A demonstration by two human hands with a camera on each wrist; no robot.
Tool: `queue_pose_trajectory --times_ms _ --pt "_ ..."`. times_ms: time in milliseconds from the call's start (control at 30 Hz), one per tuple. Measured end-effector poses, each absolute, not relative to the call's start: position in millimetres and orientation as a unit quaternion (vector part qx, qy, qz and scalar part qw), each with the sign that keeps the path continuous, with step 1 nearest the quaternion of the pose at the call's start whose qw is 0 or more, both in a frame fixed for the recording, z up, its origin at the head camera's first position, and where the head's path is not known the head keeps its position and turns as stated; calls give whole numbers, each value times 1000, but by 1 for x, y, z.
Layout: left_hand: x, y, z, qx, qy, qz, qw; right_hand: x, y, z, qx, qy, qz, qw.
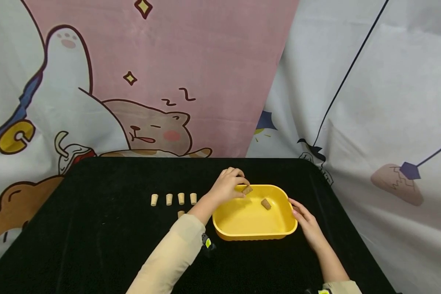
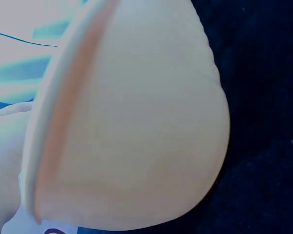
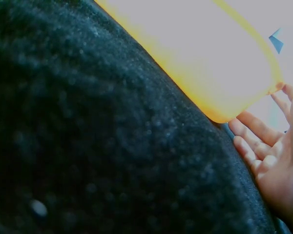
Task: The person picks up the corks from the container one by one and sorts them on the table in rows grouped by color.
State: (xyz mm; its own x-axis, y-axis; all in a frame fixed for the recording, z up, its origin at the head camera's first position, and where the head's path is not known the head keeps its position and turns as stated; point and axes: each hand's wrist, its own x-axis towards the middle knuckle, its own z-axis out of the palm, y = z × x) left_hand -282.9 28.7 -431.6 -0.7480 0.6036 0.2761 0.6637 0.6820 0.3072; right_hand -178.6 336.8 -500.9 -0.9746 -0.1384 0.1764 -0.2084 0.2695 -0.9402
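In the head view, my left hand (image 1: 228, 185) pinches a brown cork (image 1: 247, 190) between fingers and thumb, over the far left part of a yellow plastic basin (image 1: 255, 236). A second cork (image 1: 266, 203) lies inside the basin, toward its right side. My right hand (image 1: 306, 222) touches the basin's right side near the rim, its fingers fairly straight. The right wrist view shows those fingers (image 3: 256, 129) against the outside wall. The basin's wall (image 2: 151, 122) fills most of the left wrist view, and the left hand (image 2: 7, 161) is partly hidden behind it.
Several pale corks (image 1: 169, 199) stand in a row left of the basin. Nearer the left sleeve, another cork (image 1: 181, 213) is partly covered by the forearm. Everything rests on a black cloth-covered table (image 1: 95, 228). A printed curtain (image 1: 206, 81) hangs behind it.
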Motion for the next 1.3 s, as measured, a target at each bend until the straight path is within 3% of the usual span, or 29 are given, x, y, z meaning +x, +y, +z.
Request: queue_pose_trajectory --times_ms 800,1300 --pt "-234 -8 -421 -267 -899 -323 128 -178 338 -502 109 -797 592 37" --pt "-207 -47 -417 -239 -884 -355 187 -179 339 -502 120 -797 592 29"
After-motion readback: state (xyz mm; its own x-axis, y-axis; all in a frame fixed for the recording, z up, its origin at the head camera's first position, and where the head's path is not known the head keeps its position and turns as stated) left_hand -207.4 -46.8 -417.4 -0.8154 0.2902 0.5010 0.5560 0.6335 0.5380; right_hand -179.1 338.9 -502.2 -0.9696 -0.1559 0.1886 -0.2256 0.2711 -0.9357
